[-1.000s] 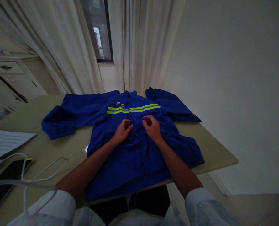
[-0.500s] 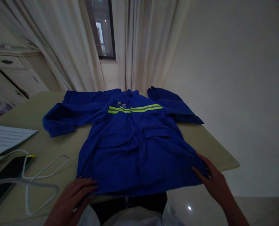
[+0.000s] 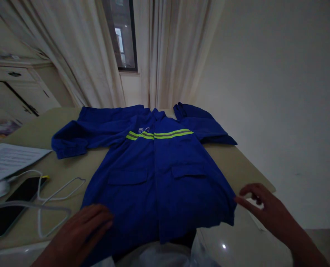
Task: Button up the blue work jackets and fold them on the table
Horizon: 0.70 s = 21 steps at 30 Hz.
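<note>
Jacket (image 3: pixel 178 200) lies spread, perhaps because my left hand (image 3: pixel 83 230) and right hand (image 3: pixel 270 211), whose grip I cannot tell, flank its near hem (image 3: pixel 172 235).

We see long pale curtains (image 3: pixel 178 48) around a dark-framed window (image 3: pixel 120 37), a plain wall (image 3: pixel 270 92), a cream cupboard (image 3: pixel 9 89) and a shiny floor (image 3: pixel 237 241).

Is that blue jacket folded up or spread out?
Spread out: the blue jacket lies across the table, two pocket flaps showing and its sleeves out to either side.
</note>
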Tool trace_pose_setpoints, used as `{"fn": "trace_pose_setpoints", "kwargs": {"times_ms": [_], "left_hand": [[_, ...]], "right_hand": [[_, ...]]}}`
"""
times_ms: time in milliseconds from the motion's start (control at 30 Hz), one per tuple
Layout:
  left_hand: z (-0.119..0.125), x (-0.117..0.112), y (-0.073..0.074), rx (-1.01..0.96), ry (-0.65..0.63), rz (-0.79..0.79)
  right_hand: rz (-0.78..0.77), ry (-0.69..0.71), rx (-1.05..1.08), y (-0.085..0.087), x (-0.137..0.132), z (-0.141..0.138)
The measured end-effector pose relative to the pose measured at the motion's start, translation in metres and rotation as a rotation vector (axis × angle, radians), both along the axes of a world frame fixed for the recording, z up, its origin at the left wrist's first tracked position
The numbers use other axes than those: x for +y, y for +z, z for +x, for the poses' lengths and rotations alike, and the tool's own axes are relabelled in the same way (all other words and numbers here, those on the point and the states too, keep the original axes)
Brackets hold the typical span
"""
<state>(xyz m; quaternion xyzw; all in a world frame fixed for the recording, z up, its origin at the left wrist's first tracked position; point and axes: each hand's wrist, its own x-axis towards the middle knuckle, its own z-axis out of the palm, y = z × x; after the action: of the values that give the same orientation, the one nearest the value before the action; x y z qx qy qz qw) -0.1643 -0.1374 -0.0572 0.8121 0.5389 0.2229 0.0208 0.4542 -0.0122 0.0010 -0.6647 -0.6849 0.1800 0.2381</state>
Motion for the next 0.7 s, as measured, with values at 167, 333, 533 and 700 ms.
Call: {"fn": "trace_pose_setpoints", "kwargs": {"times_ms": [167, 333, 533, 700], "left_hand": [[0.076, 0.120, 0.046, 0.002, -0.078, -0.153], [0.123, 0.253, 0.049, 0.061, 0.094, -0.227], [0.133, 0.301, 0.028, 0.106, 0.295, -0.285], [0.132, 0.290, 0.007, 0.042, 0.283, -0.122]], "right_hand": [[0.316, 0.155, 0.129, 0.050, 0.079, -0.144], [0.119, 0.415, -0.064, 0.020, 0.152, -0.292], [-0.026, 0.374, -0.086, -0.025, 0.205, -0.312], [0.077, 0.446, 0.195, -0.054, 0.211, -0.292]]}}
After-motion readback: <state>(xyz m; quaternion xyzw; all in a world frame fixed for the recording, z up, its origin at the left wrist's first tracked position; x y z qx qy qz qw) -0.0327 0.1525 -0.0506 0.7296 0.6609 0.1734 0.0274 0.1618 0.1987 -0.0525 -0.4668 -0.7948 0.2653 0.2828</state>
